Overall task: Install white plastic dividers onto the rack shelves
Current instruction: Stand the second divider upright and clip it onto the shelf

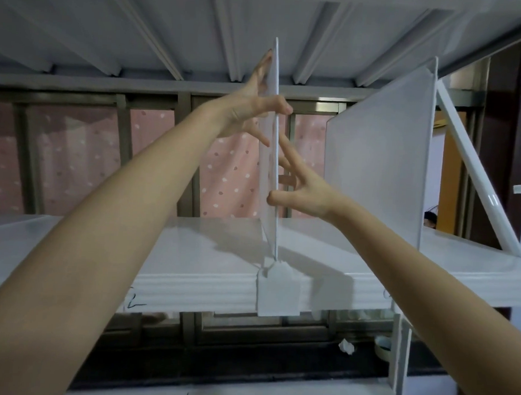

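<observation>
While our two forearms reach up from below, we see the white divider [272,168] standing upright, edge-on, on the white rack shelf [192,254], its clip tab [276,292] hanging over the shelf's front lip. Our right hand [303,193] pinches its near edge low and our left hand [256,108] pinches it higher. Farther right, a second divider [378,166] stands upright against the white upright post [429,144], with a pink spotted curtain [230,172] behind.

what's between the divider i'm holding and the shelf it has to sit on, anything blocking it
Nothing visible blocks it. The divider stands upright on the shelf, its clip already over the front edge. The left hand and right hand pinch it from either side. The other divider stands apart to the right.
</observation>
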Demonstrator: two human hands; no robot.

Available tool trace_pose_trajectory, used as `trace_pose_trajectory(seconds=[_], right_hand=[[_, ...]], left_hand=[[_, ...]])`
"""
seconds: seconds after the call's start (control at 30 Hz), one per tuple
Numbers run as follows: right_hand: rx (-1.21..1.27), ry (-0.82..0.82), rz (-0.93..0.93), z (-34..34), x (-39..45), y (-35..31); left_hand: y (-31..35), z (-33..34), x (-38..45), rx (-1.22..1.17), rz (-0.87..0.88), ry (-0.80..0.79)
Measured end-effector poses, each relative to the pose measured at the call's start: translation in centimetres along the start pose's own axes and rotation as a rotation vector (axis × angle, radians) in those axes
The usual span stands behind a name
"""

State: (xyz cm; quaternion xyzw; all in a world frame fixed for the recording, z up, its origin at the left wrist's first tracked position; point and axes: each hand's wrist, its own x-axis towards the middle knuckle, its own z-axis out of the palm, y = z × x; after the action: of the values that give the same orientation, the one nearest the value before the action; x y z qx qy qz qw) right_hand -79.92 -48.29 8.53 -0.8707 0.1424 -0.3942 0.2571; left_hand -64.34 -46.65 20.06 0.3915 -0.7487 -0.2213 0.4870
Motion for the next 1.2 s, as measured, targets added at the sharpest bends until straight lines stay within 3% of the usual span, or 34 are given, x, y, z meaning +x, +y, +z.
trace_pose_trajectory(seconds=[0.77,1.2], right_hand=[[-0.016,0.023,-0.029,0.1,-0.4,0.3],[0.001,0.031,-0.054,1.1,-0.2,2.2]], left_hand=[[0.0,0.4,0.6,0.058,0.051,0.034],[0.6,0.8,1.5,0.073,0.206,0.025]])
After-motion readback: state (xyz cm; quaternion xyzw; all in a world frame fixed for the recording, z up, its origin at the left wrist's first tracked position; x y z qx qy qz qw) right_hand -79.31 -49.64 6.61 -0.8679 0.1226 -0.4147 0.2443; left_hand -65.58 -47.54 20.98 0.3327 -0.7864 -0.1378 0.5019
